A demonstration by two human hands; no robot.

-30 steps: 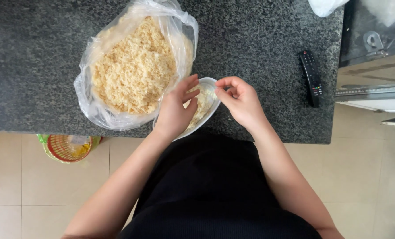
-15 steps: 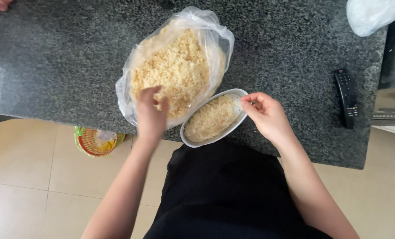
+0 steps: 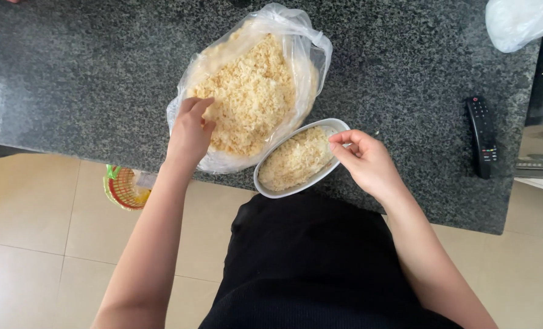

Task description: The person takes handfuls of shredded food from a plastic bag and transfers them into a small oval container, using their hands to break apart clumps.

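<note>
An oval metal tray (image 3: 265,183) sits at the near edge of a dark speckled granite counter (image 3: 89,79), holding a shallow layer of pale crumbly grains (image 3: 296,161), and it serves here as the fixed mark for everything else. Just beyond the tray and to its left lies a clear plastic bag (image 3: 311,52), open at the top and spread wide, heaped with the same yellowish crumbly food (image 3: 253,97); the bag's near edge touches or almost touches the tray's rim. The left hand (image 3: 189,131) reaches into the bag's near-left side, left of the tray, with fingers curled down onto the heap; whether they close around any of the food cannot be told. The right hand (image 3: 366,161) is at the tray's far right end, thumb and forefinger pinched together on the rim there, the other fingers folded loosely. Well to the right of the tray a black remote control (image 3: 482,137) lies on the counter, lengthwise toward the far side. Farther right and beyond the tray, at the counter's far corner, rests a white plastic bag (image 3: 518,21). Below the counter's edge, left of the tray, a small woven basket (image 3: 122,189) in orange and green stands on the beige tiled floor (image 3: 34,244).
</note>
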